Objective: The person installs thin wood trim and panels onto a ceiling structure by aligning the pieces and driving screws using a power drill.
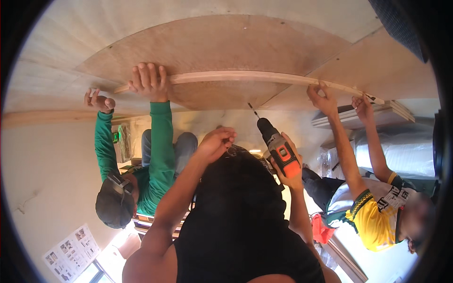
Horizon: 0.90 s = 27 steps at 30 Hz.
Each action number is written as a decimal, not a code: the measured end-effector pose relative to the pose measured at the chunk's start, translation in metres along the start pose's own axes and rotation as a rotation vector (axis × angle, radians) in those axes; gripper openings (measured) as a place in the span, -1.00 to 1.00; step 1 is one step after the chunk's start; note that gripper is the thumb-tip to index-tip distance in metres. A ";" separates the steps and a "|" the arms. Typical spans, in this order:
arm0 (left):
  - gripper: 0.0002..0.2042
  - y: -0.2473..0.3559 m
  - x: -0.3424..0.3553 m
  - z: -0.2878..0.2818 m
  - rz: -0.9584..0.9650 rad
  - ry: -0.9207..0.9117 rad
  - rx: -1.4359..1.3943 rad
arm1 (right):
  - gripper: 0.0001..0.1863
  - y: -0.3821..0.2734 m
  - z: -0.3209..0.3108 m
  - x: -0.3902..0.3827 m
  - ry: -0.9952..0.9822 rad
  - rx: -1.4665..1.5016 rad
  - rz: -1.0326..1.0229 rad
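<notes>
My right hand grips a cordless drill with a black chuck, grey body and orange base. Its thin drill bit points up toward the plywood panel. In front of my black top, my left hand is closed with its fingertips pinched together; whatever sits between them is too small to name. Above both hands a long pale wooden strip runs across the panel, apart from the bit. A co-worker's hand presses its left part, and another person's hand holds its right part.
A co-worker in a green sleeve is on my left; a person in a yellow-sleeved shirt is on my right. Stacked boards and a plastic-wrapped item are at the right. A printed sheet hangs at lower left.
</notes>
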<state>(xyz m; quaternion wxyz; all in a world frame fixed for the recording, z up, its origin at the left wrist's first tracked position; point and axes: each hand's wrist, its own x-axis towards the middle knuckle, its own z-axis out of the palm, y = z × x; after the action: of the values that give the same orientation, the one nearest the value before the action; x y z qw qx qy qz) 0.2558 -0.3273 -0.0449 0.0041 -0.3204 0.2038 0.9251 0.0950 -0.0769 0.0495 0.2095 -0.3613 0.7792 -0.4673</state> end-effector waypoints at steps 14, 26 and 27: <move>-0.73 0.041 -0.004 -0.013 0.107 -0.028 -0.157 | -0.27 -0.014 0.022 0.013 -0.107 -0.179 0.023; -0.84 0.060 -0.010 -0.047 0.194 0.055 -0.258 | -0.25 -0.015 0.047 0.043 -0.227 0.052 0.173; -0.86 0.062 -0.011 -0.049 0.230 0.048 -0.292 | -0.25 -0.012 0.045 0.039 -0.229 0.064 0.183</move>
<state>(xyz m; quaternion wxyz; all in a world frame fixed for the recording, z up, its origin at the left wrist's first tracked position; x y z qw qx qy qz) 0.2852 -0.4010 -0.0501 -0.1532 -0.3140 0.1025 0.9314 0.1035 -0.1362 0.0390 0.3502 -0.3332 0.7645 -0.4265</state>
